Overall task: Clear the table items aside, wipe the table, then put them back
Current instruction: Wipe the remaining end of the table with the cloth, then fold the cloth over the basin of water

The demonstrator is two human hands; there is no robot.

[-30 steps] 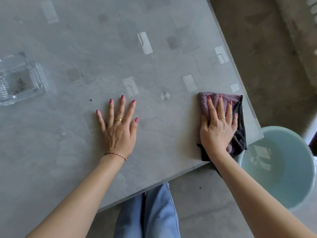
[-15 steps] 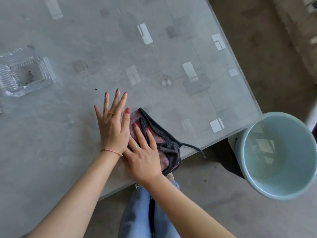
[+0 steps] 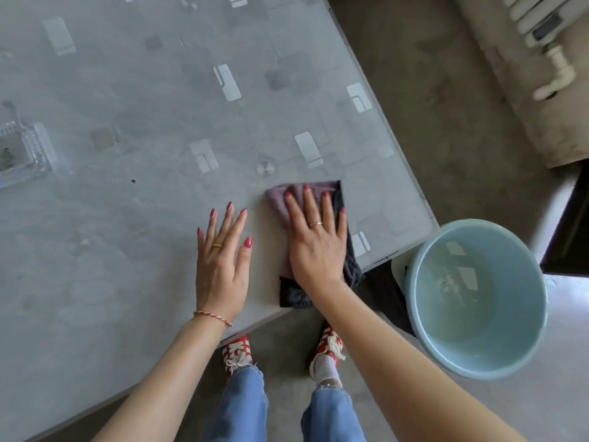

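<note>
With my right hand [image 3: 314, 240] spread flat on the purple-and-black cloth [image 3: 318, 244] near the desk [image 3: 127, 250] corner and my left hand [image 3: 221, 260] splayed empty beside it, I risk sweeping the cloth off the edge toward the bucket [image 3: 475, 298].

A folded cloth [image 3: 279, 199], mauve on top with a dark grey knitted underside, lies flat on the grey glass worktop [image 3: 143, 90] close to its near right corner, its dark end reaching the near edge. A clear, ribbed glass ashtray [image 3: 22, 151] sits upright far off at the left side, holding dark specks.
</note>
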